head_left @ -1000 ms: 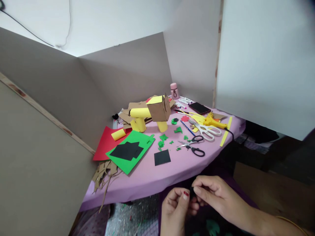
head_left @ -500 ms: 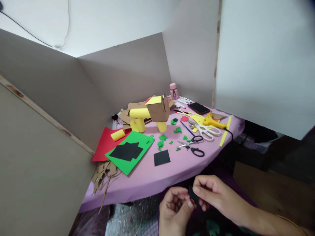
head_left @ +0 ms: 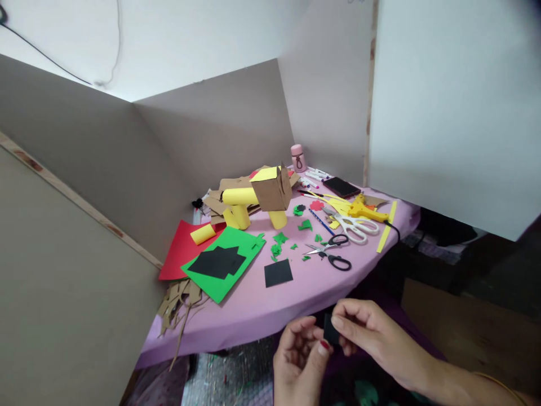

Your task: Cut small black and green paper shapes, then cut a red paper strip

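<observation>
Pinching a small black piece (head_left: 331, 330) in the right hand (head_left: 366, 334), pressing the thumb on its right side and curling the other fingers around behind. Holding it low before the body, just off the near edge of the cloth-covered table (head_left: 247, 309). Keeping its longer side close to upright in the view, leaning slightly, with the top end toward the table and a flat face turned to the camera. Bringing the left hand (head_left: 300, 361) up on the other side, with loosely bent fingers and the red-nailed thumb at the piece's lower left corner. Cannot tell a light left-hand grip from a mere touch there.

Compared with a second ago, showing far more of the black face, then mostly covered by fingertips. Lowering the left thumb and parting it from the left forefinger, with little change in the right pinch. Leaving the black square (head_left: 278, 273), black-handled scissors (head_left: 325, 246) and green sheet (head_left: 220, 288) in place on the table.

Cannot read the cropped dark marks (head_left: 356, 1) at the top of the panel (head_left: 329, 84), nor make out any print on the markers (head_left: 316, 176).
</observation>
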A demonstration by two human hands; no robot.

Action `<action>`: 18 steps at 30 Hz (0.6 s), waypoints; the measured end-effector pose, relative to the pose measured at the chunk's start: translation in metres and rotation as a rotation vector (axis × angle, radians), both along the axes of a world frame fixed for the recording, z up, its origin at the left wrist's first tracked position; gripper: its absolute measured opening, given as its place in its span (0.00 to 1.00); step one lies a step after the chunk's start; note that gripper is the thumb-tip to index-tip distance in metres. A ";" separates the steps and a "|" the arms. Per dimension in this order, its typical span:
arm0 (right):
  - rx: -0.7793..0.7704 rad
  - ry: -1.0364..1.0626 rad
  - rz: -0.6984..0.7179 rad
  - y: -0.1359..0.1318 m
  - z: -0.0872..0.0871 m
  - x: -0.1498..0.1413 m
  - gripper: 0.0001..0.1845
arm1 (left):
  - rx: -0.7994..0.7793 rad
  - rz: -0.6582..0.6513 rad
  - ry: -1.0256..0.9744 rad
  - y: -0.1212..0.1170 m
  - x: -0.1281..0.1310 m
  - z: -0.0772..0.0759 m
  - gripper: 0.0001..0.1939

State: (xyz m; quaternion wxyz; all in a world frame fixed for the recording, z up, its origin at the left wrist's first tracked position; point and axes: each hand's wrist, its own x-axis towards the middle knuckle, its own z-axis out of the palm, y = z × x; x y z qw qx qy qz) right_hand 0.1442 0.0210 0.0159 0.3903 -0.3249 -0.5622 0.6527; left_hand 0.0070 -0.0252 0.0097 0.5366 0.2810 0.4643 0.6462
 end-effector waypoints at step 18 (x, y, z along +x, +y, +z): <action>0.346 -0.292 -0.051 0.002 0.008 0.004 0.14 | 0.037 -0.011 0.311 0.001 -0.006 -0.004 0.17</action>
